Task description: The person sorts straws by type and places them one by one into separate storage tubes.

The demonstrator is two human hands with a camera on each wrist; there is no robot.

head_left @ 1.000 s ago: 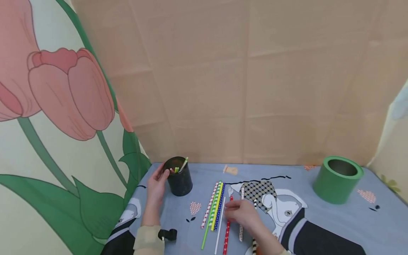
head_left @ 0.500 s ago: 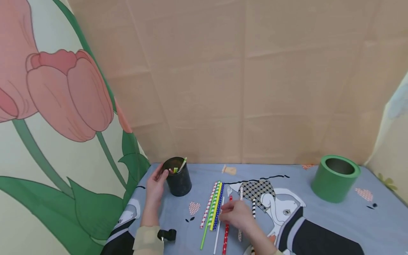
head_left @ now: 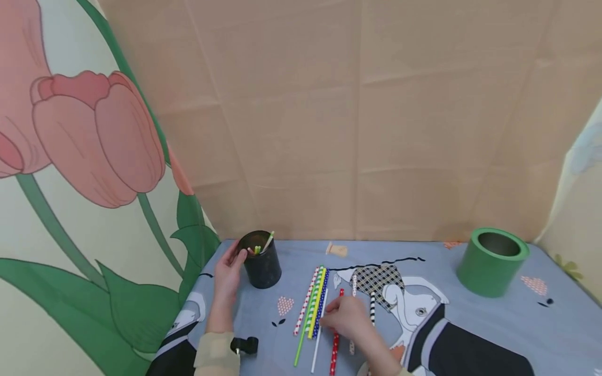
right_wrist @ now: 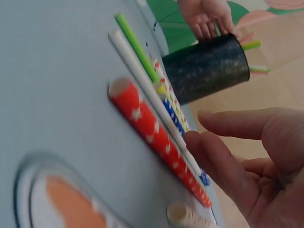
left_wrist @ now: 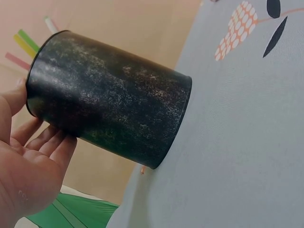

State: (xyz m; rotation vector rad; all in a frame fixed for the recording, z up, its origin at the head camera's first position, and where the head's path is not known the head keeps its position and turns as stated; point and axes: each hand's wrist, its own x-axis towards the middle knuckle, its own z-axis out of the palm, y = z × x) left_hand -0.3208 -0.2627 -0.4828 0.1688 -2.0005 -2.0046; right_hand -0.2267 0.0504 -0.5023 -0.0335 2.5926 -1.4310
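Far to your right a green cylinder (head_left: pixel 492 262) stands open-topped on the blue printed cloth (head_left: pixel 470 324), well apart from everything else. A small tan object (head_left: pixel 339 250) lies near the back edge of the cloth, too small to identify. In front of you hangs a creased beige backdrop (head_left: pixel 367 120); on your left, a curtain with a big pink tulip (head_left: pixel 94 136) and green leaves. A small black device (head_left: pixel 244 345) sits at the sleeve by the near edge.
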